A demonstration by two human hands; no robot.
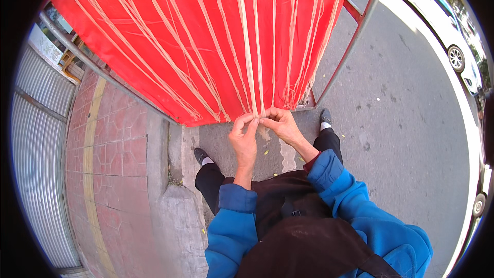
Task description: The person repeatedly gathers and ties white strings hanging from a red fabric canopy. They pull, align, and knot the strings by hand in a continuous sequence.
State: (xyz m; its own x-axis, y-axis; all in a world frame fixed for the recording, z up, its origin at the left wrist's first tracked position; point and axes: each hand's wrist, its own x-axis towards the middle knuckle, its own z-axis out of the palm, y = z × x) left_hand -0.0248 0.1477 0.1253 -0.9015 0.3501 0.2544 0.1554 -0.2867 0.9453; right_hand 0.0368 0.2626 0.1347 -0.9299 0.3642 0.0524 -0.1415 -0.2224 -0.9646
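Observation:
A large red cloth (227, 65) hangs in front of me, and bundles of long pale strands (247, 38) run down over it. My left hand (244, 135) pinches the lower part of one bundle between thumb and forefinger, just below the cloth's bottom edge. Close beside it, almost touching, my right hand (283, 123) pinches the neighbouring bundle the same way. Loose strand ends (264, 133) dangle beneath the fingers. Other bundles (177, 65) to the left and right hang free, with frayed, wavy tips near the hem.
Metal poles flank the cloth, one at left (104, 75) and one at right (353, 42). A raised kerb (156, 154) and red paving (123, 154) lie left, beside a corrugated metal shutter (42, 162). Asphalt (405, 135) stretches right, towards a parked white car (432, 11).

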